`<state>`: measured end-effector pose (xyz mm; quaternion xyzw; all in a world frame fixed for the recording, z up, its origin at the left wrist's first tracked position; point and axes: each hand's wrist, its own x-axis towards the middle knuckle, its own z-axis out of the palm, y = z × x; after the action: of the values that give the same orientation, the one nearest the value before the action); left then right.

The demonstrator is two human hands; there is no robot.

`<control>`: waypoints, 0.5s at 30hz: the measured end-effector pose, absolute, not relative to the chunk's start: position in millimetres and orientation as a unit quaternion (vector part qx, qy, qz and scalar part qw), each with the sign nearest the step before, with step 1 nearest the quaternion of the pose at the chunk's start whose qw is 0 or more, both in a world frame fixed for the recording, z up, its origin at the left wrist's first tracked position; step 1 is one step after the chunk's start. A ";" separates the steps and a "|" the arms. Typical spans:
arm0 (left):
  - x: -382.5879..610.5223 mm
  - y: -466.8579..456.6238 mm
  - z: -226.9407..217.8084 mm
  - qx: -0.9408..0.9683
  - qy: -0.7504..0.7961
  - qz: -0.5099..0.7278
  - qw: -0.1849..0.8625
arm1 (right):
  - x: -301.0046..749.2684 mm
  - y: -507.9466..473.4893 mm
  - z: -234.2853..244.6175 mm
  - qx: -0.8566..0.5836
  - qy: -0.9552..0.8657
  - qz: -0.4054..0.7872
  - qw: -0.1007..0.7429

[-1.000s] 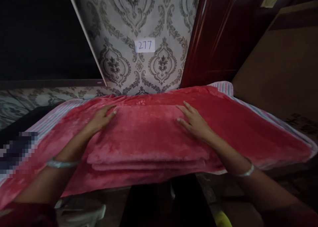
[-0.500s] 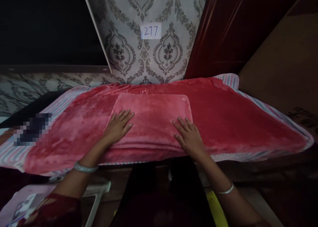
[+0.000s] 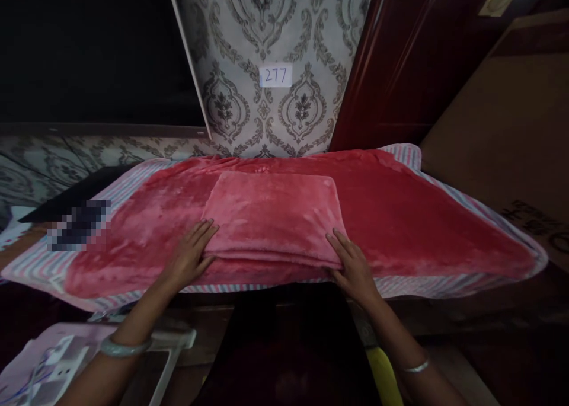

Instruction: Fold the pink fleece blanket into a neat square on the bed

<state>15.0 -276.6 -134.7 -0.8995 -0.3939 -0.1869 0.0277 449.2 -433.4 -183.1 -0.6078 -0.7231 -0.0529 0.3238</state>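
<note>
A folded pink fleece cloth [image 3: 275, 216] lies on a wider red fleece cover [image 3: 422, 222] spread over a striped board. My left hand [image 3: 191, 255] rests flat with fingers stretched out at the folded cloth's near left corner. My right hand [image 3: 353, 264] lies flat, fingers extended, against its near right corner. Neither hand holds anything. A bangle shows on each wrist.
A patterned wall with a paper label "277" [image 3: 275, 76] stands behind. A dark red door [image 3: 400, 68] is at right, a brown cardboard surface [image 3: 502, 127] further right. A blurred dark patch [image 3: 80, 223] sits at left. A white stool [image 3: 173, 341] is below.
Both hands slid back toward me, from the folded cloth's far corners over its top to its near corners. The view shifted slightly.
</note>
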 end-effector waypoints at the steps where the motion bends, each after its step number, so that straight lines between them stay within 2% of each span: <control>1: 14.9 -275.2 -134.3 -0.898 -0.398 -0.186 0.032 | 449.4 -432.8 -184.6 -0.607 -0.721 -0.054 0.330; 6: 16.2 -279.8 -131.3 -0.879 -0.421 -0.212 0.069 | 452.1 -435.1 -191.7 -0.599 -0.708 -0.070 0.368; 9: 12.7 -293.2 -126.7 -0.874 -0.427 -0.228 0.055 | 459.0 -444.8 -188.0 -0.587 -0.709 -0.072 0.385; 15: 35.2 -284.1 -82.6 -0.844 -0.436 -0.312 -0.012 | 460.6 -424.7 -132.2 -0.601 -0.675 -0.062 0.424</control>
<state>35.2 -284.1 -82.6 -0.8440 -0.4360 -0.3120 -0.0117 460.6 -424.7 -132.2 -0.6009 -0.6750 -0.0624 0.4235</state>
